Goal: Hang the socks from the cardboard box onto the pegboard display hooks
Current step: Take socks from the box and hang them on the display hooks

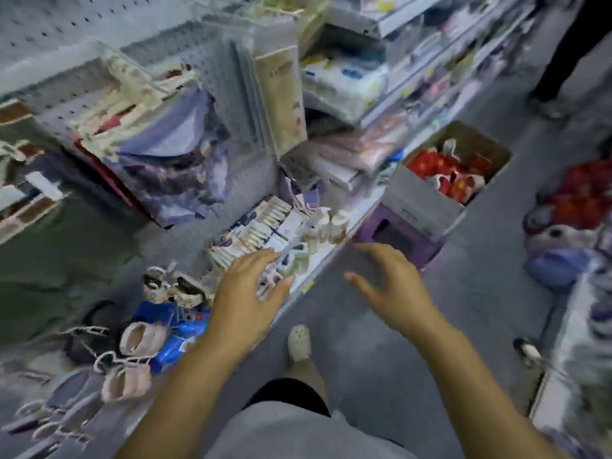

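Well short of the cardboard box (pixel 418 197), both hands out in front and bare of anything; left hand (pixel 246 288) down-left of the box, palm down, fingers straight and slightly spread, hovering over small packets (pixel 251 236) on the low shelf (pixel 331 258), contact with them too blurred to tell; right hand (pixel 394 288) straight below the box, over bare floor (pixel 480 293), fingers spread and loosely bent, thumb out to the side, gripping nothing; box open-topped and upright on the floor, hard against the shelf edge; red socks (pixel 440 170) heaped inside it, a few with pale card tops, none in either hand; just below the box, between it and the right hand, a purple stool (pixel 399 238), touching the box wall or very nearly; left of the box and higher, the grey pegboard (pixel 59 24), hung with purple-and-white packs (pixel 172 150) and one tall pale pack (pixel 284 94); hooks too smeared to pick out; right of the box, across the aisle, more red goods (pixel 583 197) piled low; beyond the box, toward the upper right, a dark trouser leg (pixel 573 51) of another person; far below the box, between the two forearms, a pale clog (pixel 299 341) on the person's own foot, flat on the floor; grey clothing (pixel 291 435) at the very bottom.
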`<action>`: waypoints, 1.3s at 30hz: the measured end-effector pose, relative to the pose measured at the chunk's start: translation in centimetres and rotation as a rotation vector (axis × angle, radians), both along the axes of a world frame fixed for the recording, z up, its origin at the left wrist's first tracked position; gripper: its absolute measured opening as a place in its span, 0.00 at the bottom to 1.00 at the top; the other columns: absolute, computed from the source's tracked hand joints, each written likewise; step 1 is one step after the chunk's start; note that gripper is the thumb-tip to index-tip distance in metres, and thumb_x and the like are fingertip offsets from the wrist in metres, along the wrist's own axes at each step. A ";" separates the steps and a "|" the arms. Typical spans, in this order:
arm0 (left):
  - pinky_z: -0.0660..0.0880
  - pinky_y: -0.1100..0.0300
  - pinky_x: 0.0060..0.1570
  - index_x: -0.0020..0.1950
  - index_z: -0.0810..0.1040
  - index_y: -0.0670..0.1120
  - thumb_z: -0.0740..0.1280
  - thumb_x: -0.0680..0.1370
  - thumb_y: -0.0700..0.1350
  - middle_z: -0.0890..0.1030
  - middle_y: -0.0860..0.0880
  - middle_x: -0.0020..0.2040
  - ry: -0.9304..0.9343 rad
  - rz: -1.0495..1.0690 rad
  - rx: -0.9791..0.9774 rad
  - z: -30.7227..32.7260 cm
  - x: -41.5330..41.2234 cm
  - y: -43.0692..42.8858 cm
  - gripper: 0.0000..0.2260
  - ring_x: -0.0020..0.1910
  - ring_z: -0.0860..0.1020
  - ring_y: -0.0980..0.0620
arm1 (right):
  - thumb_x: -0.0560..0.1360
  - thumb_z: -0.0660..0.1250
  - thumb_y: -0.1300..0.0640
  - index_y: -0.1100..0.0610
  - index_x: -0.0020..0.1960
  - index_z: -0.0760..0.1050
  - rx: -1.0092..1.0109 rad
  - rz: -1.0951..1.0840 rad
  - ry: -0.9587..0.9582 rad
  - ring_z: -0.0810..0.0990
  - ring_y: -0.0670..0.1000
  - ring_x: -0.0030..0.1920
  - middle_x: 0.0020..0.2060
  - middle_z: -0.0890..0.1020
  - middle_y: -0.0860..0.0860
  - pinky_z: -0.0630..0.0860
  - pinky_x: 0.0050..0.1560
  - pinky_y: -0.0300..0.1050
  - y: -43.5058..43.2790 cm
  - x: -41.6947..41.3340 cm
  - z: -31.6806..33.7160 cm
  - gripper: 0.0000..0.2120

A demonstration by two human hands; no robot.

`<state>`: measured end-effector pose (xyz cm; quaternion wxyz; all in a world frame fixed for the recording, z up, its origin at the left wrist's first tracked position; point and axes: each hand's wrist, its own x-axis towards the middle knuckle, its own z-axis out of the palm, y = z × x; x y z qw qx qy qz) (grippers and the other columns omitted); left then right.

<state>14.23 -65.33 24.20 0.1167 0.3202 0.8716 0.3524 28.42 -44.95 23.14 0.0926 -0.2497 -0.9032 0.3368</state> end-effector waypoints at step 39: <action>0.73 0.57 0.62 0.66 0.78 0.46 0.70 0.79 0.52 0.81 0.49 0.62 -0.349 -0.193 -0.270 -14.7 -17.7 63.5 0.17 0.63 0.78 0.50 | 0.78 0.71 0.50 0.54 0.64 0.77 -0.625 -0.652 -0.060 0.79 0.49 0.60 0.59 0.82 0.49 0.76 0.61 0.45 55.3 -9.0 -15.1 0.17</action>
